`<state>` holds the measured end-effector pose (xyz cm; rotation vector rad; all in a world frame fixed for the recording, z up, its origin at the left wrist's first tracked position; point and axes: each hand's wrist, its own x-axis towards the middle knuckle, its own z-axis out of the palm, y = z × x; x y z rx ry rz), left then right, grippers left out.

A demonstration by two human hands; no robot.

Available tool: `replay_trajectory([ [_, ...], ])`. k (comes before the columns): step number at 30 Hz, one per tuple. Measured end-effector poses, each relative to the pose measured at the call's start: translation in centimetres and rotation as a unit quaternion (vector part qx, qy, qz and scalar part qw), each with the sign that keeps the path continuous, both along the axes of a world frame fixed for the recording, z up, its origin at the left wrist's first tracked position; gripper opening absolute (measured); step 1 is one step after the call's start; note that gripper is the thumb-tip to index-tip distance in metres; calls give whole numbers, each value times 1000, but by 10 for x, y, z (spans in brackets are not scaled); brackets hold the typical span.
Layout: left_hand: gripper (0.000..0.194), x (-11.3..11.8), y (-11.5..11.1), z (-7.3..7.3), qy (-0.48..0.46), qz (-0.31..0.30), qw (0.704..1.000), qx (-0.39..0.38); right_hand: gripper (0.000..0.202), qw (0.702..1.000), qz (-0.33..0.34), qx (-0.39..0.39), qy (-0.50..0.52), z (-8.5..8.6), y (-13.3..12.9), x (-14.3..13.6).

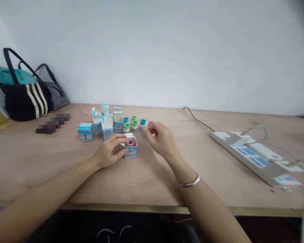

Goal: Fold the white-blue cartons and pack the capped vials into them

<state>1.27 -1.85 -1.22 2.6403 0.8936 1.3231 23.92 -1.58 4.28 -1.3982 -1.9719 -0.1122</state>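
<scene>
A small blue-and-white box (130, 153) stands open on the table, with a pink-rimmed jar (130, 142) inside. My left hand (111, 151) holds that box from its left side, thumb and fingers at its edges. To the right, my right hand (159, 137) has its fingers bent together near a pink-capped jar (150, 124); whether anything is between the fingertips is hidden. Behind the box stand several small jars, including a green-capped one (126, 127) and a blue-capped one (142, 123). Several opened boxes (107, 130) are grouped at their left, beside a closed box (85, 132).
A white power strip (253, 157) with plugs and cables lies at the right. Black bags (25, 98) stand at the back left, with a dark, partly pixelated object (53, 124) before them. The table's front edge (126, 207) runs below my arms.
</scene>
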Motion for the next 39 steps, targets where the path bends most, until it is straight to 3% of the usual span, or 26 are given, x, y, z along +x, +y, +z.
replay_trajectory([
  [2,23,0,0,0,-1,-1,1000,-3,25,975,-164,-121,-82,1,5,17],
  [3,23,0,0,-1,-4,-2,1000,-3,26,955,-202,-182,-121,-1,8,25],
  [5,22,0,1,-1,-8,-3,1000,-4,22,937,-219,-223,-156,-8,14,37],
  [9,22,0,1,-1,-7,-2,1000,-9,9,955,-130,-221,-147,-23,22,45],
  [14,23,0,1,-1,-4,0,1000,-11,27,963,16,-236,-129,-18,19,38],
  [17,23,0,2,0,-3,-3,1000,-9,26,967,175,-186,21,-9,13,27],
  [20,24,0,3,-1,-1,-6,1000,-10,29,921,302,-57,239,-6,9,8],
  [22,24,0,4,-1,-1,-7,1000,-9,24,910,326,-6,256,-9,6,-6],
  [25,23,0,4,-1,-6,-8,1000,-1,18,920,330,0,210,-17,6,-17],
  [31,20,0,4,0,-3,1,1000,-5,17,946,286,-7,150,-19,10,-4],
  [39,20,0,3,1,-9,-1,1000,-6,13,936,323,-42,131,-19,11,-3],
])
